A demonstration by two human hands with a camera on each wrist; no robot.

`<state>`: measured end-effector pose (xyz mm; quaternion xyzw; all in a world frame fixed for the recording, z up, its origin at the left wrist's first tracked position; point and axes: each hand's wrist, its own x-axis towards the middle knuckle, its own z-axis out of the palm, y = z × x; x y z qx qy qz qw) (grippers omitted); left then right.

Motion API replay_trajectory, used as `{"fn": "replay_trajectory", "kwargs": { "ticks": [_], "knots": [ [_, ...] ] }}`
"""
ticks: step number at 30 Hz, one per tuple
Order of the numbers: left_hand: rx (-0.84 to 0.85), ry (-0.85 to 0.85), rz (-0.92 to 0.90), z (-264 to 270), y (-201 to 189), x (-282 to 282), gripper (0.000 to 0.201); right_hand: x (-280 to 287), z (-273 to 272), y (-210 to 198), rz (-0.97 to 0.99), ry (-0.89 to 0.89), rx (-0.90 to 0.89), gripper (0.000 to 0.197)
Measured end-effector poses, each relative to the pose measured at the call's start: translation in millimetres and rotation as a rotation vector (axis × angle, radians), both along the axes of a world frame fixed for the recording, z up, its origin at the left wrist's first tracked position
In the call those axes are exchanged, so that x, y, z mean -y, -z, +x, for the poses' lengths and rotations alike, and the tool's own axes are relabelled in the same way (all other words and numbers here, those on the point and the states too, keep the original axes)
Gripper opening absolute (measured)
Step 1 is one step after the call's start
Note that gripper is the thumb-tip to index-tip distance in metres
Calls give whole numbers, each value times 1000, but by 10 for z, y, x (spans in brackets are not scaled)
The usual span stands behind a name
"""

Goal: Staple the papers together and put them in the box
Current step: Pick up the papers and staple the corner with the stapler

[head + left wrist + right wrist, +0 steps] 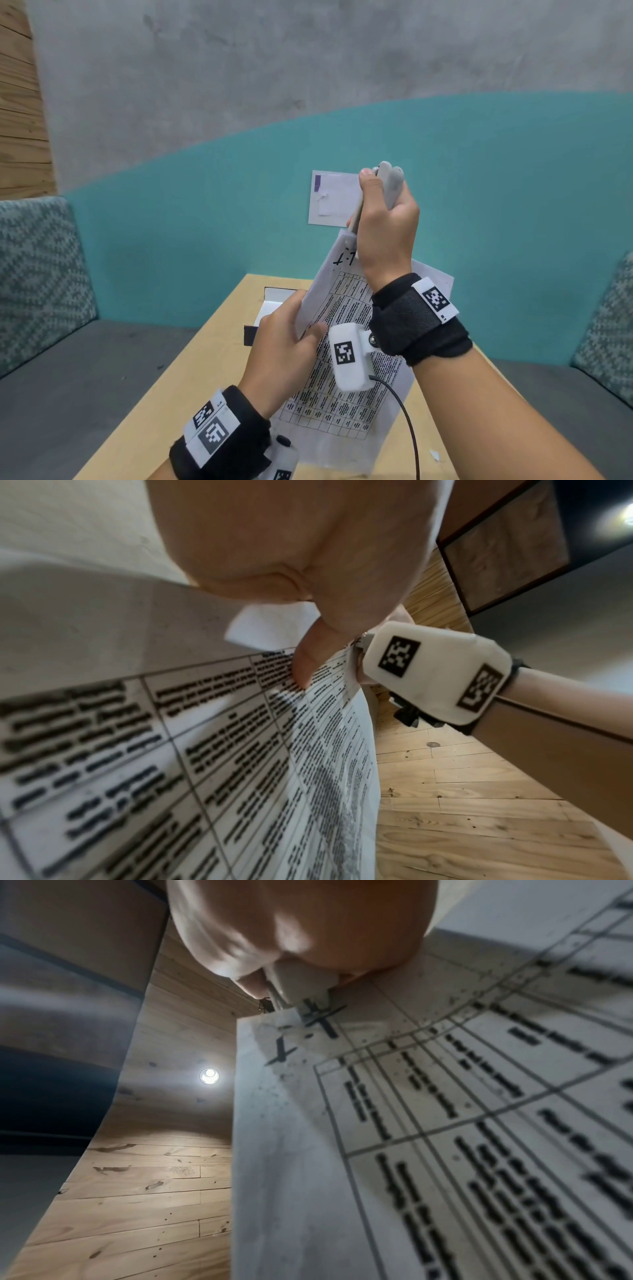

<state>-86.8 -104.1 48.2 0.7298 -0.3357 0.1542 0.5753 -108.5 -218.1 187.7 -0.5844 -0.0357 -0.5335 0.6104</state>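
Note:
The papers (342,394), white sheets printed with a table, stand nearly upright above the wooden table (205,359). My left hand (284,335) pinches their left edge, thumb on the printed face (304,664). My right hand (383,222) grips a light grey stapler (387,185) whose mouth is over the papers' top corner (308,1015). The stapler (298,980) shows between my fingers in the right wrist view. An open white box (270,305) with a dark side lies on the table behind my left hand, mostly hidden.
A grey bench with patterned cushions (37,274) wraps around the table against a teal wall. A paper notice (332,198) is stuck to the wall behind the stapler. A black cable (407,421) hangs from my right wrist camera.

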Motion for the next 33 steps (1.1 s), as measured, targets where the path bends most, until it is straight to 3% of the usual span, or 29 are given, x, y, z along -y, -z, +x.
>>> {"fn": "replay_trajectory", "kwargs": {
  "ticks": [4,8,14,16,18,19,24,28,30,33],
  "knots": [
    [10,23,-8,-21,-3,13,25,28,-27,-10,11,32,36,19],
    [12,34,-10,-33,9,33,23,103,-12,5,30,18,43,36],
    [20,32,12,-54,3,37,20,160,9,42,12,10,52,42],
    [18,15,27,-47,-7,34,22,171,37,31,1,-13,9,37],
    [-23,2,35,-7,-8,28,26,174,74,6,-7,-23,-49,20],
    [-53,-4,37,17,-11,23,26,190,90,2,11,-20,-63,22],
    [-103,-58,62,174,-18,-26,30,455,51,37,145,118,46,19],
    [-171,-78,62,333,9,-111,35,681,1,332,214,270,89,19],
    [-200,-95,45,396,17,-152,36,780,-16,528,206,322,-14,18],
    [-242,-116,23,455,21,-193,32,979,51,938,71,326,-456,21]
  ]
}}
